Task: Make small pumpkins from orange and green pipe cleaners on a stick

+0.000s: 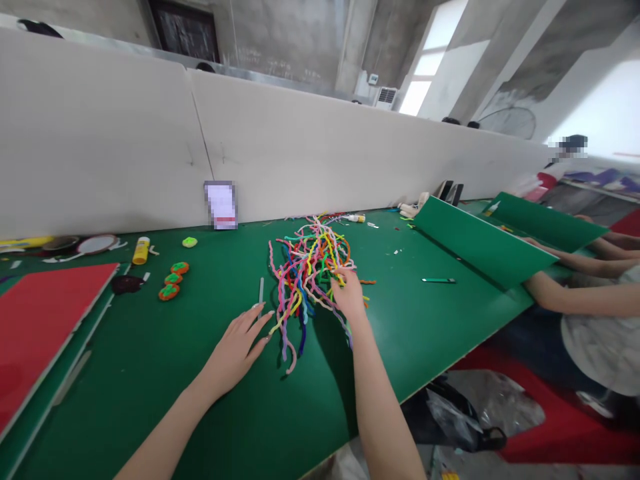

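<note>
A tangled pile of fuzzy, many-coloured craft stems [305, 267] lies on the green table [280, 427]. My left hand [243, 340] rests flat at the pile's left edge, its fingers apart, beside the end of a yellow stem and a thin pale strip [261, 291]. At the right side of the pile is my right hand [347, 290], its fingers bent in among the stems; whether they grip one is too small to tell. Three orange-and-green coiled pieces [173, 279] sit in a row to the left.
A yellow glue stick [141, 251], red board [50, 320] and round mirror [99, 244] are at left. A phone [222, 205] leans on the white partition [300, 153]. Rightward lie a cutter [439, 281], a propped green board [480, 243] and another person's arms [580, 293].
</note>
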Available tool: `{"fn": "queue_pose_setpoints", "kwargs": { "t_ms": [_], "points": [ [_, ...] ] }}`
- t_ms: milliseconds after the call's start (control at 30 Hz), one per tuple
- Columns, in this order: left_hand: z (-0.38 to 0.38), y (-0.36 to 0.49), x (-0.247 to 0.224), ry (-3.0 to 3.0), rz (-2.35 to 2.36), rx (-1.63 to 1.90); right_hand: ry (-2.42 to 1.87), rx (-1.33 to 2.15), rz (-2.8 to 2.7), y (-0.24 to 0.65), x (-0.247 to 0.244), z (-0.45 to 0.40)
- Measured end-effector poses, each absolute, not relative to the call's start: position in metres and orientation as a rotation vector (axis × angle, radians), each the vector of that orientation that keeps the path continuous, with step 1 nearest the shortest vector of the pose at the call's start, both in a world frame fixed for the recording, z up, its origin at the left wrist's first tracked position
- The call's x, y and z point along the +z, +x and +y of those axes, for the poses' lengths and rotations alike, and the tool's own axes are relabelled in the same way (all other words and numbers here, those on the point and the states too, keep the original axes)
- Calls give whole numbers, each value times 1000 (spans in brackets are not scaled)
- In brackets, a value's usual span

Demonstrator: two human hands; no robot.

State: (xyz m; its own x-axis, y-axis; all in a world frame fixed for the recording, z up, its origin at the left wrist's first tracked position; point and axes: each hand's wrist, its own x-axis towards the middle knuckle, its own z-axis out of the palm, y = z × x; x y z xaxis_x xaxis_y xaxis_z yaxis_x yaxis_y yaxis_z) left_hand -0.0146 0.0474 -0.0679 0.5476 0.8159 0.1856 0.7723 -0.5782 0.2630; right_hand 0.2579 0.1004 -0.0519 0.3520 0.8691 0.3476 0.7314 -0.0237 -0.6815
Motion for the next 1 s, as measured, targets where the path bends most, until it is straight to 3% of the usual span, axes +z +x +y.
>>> {"fn": "queue_pose_setpoints", "kwargs": {
  "t_ms": [367,733,1000],
  "points": [
    [49,-15,-68,2657,1356,450,-2386,158,-1248,289,-58,95],
    [49,-16,-69,2694,1347,404,-1900,480,-1319,272,-61,103],
    [51,-17,-71,2710,1332,432,-1789,488,-1141,272,-72,112]
  ]
}}
